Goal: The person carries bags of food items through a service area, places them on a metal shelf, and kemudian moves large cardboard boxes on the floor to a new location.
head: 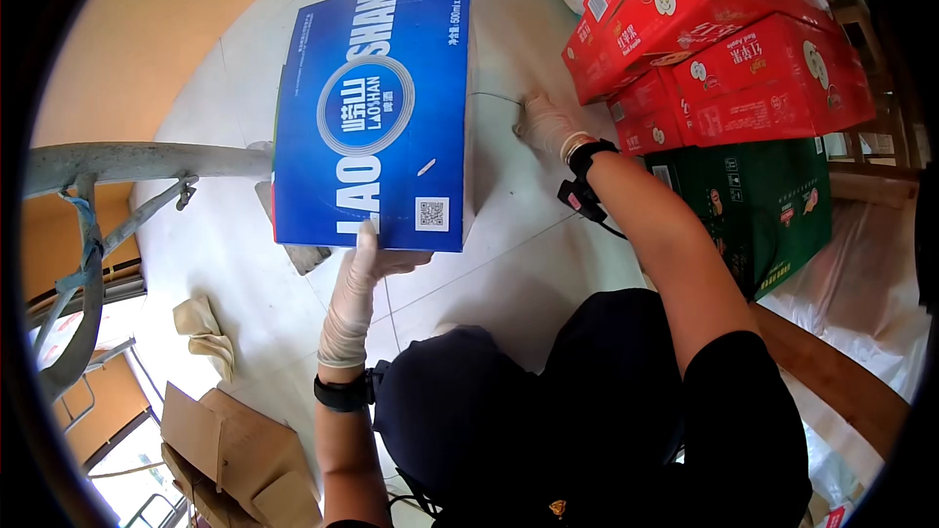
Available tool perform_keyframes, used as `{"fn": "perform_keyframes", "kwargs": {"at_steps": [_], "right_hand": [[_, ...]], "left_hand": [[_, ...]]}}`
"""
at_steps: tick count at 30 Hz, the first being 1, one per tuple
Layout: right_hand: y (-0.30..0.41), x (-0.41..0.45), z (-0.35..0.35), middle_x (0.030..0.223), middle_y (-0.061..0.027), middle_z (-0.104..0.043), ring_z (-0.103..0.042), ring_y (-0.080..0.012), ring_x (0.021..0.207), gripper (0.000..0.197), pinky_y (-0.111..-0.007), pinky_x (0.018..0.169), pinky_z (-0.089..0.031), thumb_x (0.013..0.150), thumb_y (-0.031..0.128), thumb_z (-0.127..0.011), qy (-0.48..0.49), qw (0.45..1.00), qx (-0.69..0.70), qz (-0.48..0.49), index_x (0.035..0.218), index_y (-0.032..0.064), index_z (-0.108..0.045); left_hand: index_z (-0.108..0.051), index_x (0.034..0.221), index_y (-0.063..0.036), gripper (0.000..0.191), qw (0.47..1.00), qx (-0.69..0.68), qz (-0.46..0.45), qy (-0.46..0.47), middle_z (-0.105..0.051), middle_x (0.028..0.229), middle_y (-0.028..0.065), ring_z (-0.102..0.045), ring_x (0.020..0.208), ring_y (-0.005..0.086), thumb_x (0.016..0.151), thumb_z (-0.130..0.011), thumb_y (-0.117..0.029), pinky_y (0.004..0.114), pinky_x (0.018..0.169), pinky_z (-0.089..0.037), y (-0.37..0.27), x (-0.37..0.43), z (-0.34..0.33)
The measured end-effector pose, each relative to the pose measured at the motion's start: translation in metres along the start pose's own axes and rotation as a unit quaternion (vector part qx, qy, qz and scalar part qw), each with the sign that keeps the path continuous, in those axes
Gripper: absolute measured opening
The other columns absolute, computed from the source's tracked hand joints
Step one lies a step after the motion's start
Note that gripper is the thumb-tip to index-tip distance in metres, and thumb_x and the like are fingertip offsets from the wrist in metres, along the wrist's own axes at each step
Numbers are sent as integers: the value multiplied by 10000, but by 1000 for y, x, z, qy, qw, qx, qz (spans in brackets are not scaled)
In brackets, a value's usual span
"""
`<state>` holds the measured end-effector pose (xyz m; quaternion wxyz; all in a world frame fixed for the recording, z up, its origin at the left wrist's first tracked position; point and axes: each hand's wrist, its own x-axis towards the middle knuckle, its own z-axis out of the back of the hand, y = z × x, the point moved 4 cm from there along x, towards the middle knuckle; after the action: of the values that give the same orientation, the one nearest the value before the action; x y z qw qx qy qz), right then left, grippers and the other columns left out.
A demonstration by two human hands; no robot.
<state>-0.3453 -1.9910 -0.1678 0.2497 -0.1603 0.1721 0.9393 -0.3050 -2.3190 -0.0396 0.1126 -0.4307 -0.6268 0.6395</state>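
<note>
A blue printed cardboard beer carton (425, 125) stands before me, left of centre. My left hand (367, 271), in a pale thin glove, grips its near lower edge, the thumb lying on the blue face and the fingers beneath. To the right of the carton is my right hand (546, 125), gloved too, its fingers curled around the end of a thin dark wire or cord (499, 96). That cord runs to the carton's right side; where it ends behind the carton is hidden.
Red apple cartons (763, 88) are stacked on a green carton (777, 213) at the right. A grey metal frame (147, 160) reaches in from the left. Crumpled beige cloth or paper (198, 317) lies on the tiled floor, with an opened brown cardboard box (257, 440) at lower left.
</note>
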Motion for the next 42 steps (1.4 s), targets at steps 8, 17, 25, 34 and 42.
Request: {"fn": "perform_keyframes", "kwargs": {"at_steps": [8,17,25,34,42], "right_hand": [[15,3,3,1187,-155,-471,-455,-320,1112,388,-405,891,-422,764,203,-598,-78,996,-35,-3,1122,73,-522],[-1,42,-4,890,-192,-619,-601,-335,865,210,-387,770,-477,773,208,-559,-22,997,-65,36,826,27,-652],[4,29,-23,849,-184,-625,-615,-341,811,179,-408,692,-487,784,155,-510,-75,995,4,71,892,70,-625],[3,-90,-76,718,-126,-603,-599,-300,645,191,-399,591,-480,830,246,-485,-27,895,-92,437,809,79,-575],[-5,-130,-88,722,-80,-592,-604,-243,729,204,-367,601,-474,820,274,-498,140,873,-261,388,764,90,-564]], "left_hand": [[-434,1187,39,623,988,-56,-81,-115,-573,1029,146,-608,887,229,901,-323,-503,359,750,-536,-27,5,-24],[-329,1242,-35,455,969,-87,-123,-195,-547,1043,106,-624,845,181,908,-422,-330,343,624,-581,-17,10,-13],[-422,1212,-25,485,969,-78,-111,-207,-574,1046,88,-615,879,174,897,-438,-393,343,687,-558,-14,9,-3],[-358,1256,19,529,971,-26,-189,-146,-547,1100,138,-624,871,233,928,-350,-395,370,708,-562,-33,27,-5],[-325,1310,-21,598,972,9,-232,-40,-559,1082,202,-621,859,324,927,-283,-478,415,816,-482,-31,58,-14]]}}
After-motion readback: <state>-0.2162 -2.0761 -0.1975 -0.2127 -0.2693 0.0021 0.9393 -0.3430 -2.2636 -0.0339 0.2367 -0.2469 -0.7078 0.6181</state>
